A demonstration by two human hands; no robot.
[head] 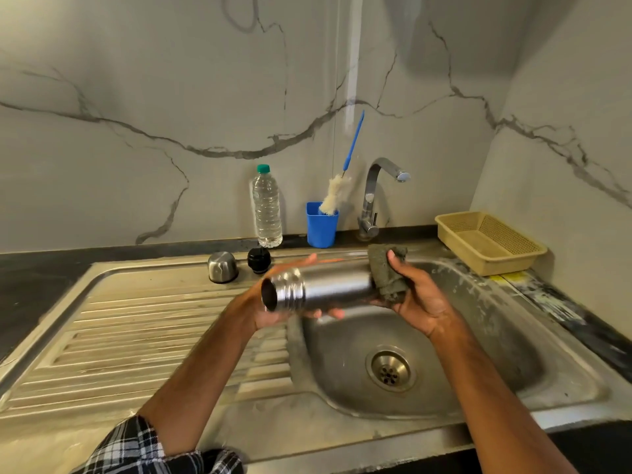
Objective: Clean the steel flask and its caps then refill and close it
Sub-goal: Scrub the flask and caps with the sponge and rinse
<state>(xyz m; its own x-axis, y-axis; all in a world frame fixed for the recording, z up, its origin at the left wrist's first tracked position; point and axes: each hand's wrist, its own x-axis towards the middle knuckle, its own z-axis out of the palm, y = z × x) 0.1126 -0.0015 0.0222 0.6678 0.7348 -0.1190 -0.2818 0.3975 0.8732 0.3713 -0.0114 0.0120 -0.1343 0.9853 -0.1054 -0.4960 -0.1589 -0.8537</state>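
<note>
The steel flask (321,289) lies on its side above the sink basin (478,336), its open threaded mouth pointing left. My left hand (273,309) grips it from underneath near the neck. My right hand (413,295) holds a grey-green scrub cloth (384,268) wrapped against the flask's base. The steel cup cap (222,266) stands upside down on the drainboard behind the flask. The black inner stopper (259,259) sits just right of it.
A clear water bottle (267,208) with a green cap stands at the back wall. A blue cup (321,225) holds a bottle brush (338,193). The tap (374,196) is not running. A beige basket (489,242) sits at the right. The drain (391,370) is open.
</note>
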